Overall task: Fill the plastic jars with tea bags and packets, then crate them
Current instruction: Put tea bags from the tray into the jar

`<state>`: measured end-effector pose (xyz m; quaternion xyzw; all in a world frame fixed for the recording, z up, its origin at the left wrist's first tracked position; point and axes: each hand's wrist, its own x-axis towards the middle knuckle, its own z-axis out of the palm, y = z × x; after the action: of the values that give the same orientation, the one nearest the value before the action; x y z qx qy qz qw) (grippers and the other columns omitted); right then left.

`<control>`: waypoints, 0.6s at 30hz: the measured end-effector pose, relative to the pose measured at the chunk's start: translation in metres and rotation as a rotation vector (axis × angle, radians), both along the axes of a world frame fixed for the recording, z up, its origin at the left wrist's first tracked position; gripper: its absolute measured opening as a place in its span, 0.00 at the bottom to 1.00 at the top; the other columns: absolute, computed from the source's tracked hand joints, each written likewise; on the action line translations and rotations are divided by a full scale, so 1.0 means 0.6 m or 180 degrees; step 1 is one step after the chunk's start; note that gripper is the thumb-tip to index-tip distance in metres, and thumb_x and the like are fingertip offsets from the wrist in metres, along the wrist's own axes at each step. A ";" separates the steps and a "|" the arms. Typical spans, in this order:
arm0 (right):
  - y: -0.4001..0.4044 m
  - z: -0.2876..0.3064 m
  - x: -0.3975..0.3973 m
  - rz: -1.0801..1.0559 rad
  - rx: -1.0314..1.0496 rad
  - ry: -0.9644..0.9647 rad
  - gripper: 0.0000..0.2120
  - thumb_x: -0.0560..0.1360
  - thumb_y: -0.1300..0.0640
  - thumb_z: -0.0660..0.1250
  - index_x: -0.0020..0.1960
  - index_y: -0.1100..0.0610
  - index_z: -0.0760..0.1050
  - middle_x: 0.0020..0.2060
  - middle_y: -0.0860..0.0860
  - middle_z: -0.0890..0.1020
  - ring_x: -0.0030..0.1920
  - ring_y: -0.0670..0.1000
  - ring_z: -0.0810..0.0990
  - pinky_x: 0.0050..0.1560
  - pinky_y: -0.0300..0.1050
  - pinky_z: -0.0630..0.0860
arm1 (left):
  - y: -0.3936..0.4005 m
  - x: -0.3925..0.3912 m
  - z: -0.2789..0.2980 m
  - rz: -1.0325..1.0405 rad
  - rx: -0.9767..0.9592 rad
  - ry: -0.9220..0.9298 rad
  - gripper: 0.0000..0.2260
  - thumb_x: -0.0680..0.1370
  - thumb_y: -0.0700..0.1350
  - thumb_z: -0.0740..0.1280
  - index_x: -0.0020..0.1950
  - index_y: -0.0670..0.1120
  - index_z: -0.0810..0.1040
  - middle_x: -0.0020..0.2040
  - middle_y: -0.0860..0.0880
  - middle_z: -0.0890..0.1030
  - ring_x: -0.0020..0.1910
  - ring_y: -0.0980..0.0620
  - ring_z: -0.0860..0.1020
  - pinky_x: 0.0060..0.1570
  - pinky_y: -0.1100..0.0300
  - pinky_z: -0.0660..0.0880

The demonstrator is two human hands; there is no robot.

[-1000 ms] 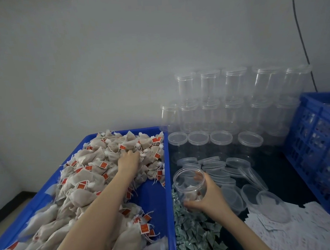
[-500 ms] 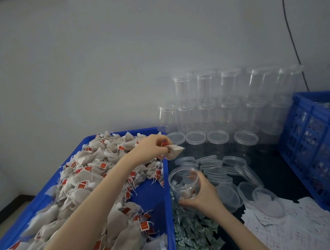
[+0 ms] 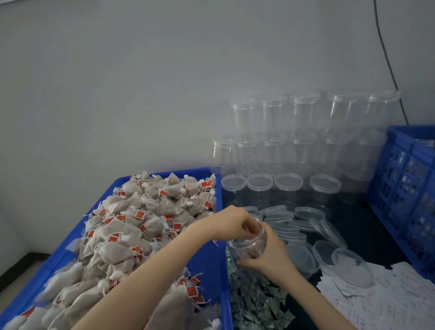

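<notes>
Fingers of the left hand [image 3: 237, 221] pinch a tea bag over the jar [image 3: 250, 242] the right hand [image 3: 269, 254] grips; drop it straight in.

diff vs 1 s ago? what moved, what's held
The left hand left the tea bag pile, carried one bag right and now has its fingertips in the mouth of the jar; whether it has let go is unclear. The right hand still grips the jar. Loose lids and stacked jars unchanged.
</notes>
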<state>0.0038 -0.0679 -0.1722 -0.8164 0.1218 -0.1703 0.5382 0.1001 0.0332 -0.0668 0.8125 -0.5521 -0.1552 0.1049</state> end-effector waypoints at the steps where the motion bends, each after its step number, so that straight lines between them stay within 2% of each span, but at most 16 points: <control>1: 0.001 0.000 0.000 -0.0006 -0.0014 -0.0001 0.40 0.49 0.43 0.76 0.59 0.36 0.66 0.57 0.41 0.78 0.53 0.37 0.78 0.47 0.34 0.76 | -0.004 -0.005 -0.004 -0.0071 0.0147 -0.0117 0.08 0.79 0.39 0.64 0.53 0.42 0.82 0.45 0.47 0.81 0.38 0.55 0.75 0.41 0.73 0.68; 2: 0.002 0.000 0.000 -0.0021 -0.0041 -0.0011 0.40 0.49 0.43 0.76 0.60 0.36 0.67 0.57 0.41 0.78 0.54 0.38 0.78 0.48 0.36 0.77 | -0.009 -0.009 -0.008 -0.0105 0.0323 -0.0192 0.08 0.79 0.39 0.64 0.51 0.41 0.81 0.42 0.47 0.79 0.36 0.54 0.73 0.39 0.71 0.67; 3: 0.002 -0.001 0.000 -0.0041 -0.0090 -0.0031 0.40 0.49 0.43 0.76 0.60 0.36 0.67 0.57 0.41 0.78 0.54 0.40 0.79 0.50 0.39 0.79 | -0.013 -0.012 -0.012 -0.0131 0.0531 -0.0237 0.07 0.79 0.40 0.64 0.52 0.40 0.81 0.43 0.46 0.79 0.38 0.53 0.73 0.41 0.66 0.68; 6: 0.004 -0.008 -0.003 -0.0067 -0.0224 -0.0052 0.43 0.50 0.43 0.77 0.64 0.39 0.67 0.57 0.42 0.77 0.56 0.42 0.78 0.53 0.46 0.81 | -0.022 -0.014 -0.018 -0.0276 0.1152 -0.0269 0.11 0.80 0.39 0.63 0.60 0.39 0.77 0.55 0.42 0.78 0.47 0.51 0.71 0.48 0.60 0.66; 9: 0.006 -0.015 -0.003 -0.0011 -0.0170 -0.0045 0.41 0.52 0.45 0.77 0.63 0.39 0.69 0.56 0.41 0.79 0.54 0.41 0.79 0.52 0.46 0.81 | -0.021 -0.012 -0.017 -0.0306 0.1379 -0.0042 0.13 0.81 0.39 0.60 0.65 0.40 0.73 0.59 0.42 0.76 0.49 0.51 0.71 0.51 0.58 0.69; 12: 0.004 -0.014 0.001 -0.0019 0.0027 -0.0068 0.38 0.51 0.46 0.77 0.60 0.37 0.69 0.55 0.41 0.79 0.52 0.38 0.80 0.47 0.37 0.80 | -0.014 -0.006 -0.016 -0.0284 0.0955 -0.0127 0.13 0.81 0.39 0.58 0.65 0.42 0.74 0.57 0.44 0.77 0.46 0.50 0.74 0.45 0.62 0.69; 14: -0.001 -0.013 0.003 -0.0025 0.0111 -0.0086 0.37 0.50 0.46 0.77 0.58 0.36 0.69 0.54 0.39 0.79 0.52 0.34 0.78 0.44 0.30 0.76 | -0.007 0.002 -0.012 -0.0168 0.0463 -0.0154 0.12 0.82 0.42 0.59 0.62 0.44 0.77 0.56 0.46 0.80 0.49 0.51 0.77 0.49 0.61 0.71; 16: -0.006 -0.013 0.003 -0.0018 0.0137 -0.0081 0.37 0.50 0.46 0.78 0.57 0.35 0.69 0.54 0.38 0.78 0.52 0.35 0.78 0.44 0.30 0.76 | 0.001 0.018 -0.002 0.0189 -0.0131 0.0004 0.11 0.81 0.43 0.60 0.59 0.45 0.80 0.55 0.49 0.81 0.49 0.56 0.77 0.52 0.63 0.72; 18: -0.011 -0.014 0.001 -0.0028 0.0102 -0.0089 0.38 0.50 0.46 0.79 0.57 0.36 0.69 0.55 0.39 0.78 0.55 0.38 0.78 0.50 0.34 0.77 | 0.009 0.049 0.006 0.0671 -0.0684 0.0081 0.10 0.80 0.43 0.62 0.57 0.45 0.80 0.53 0.50 0.82 0.49 0.57 0.79 0.53 0.64 0.74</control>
<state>0.0046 -0.0747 -0.1803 -0.8047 0.1206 -0.1820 0.5521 0.1297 0.0386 -0.0634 0.8480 -0.4757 -0.0937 0.2140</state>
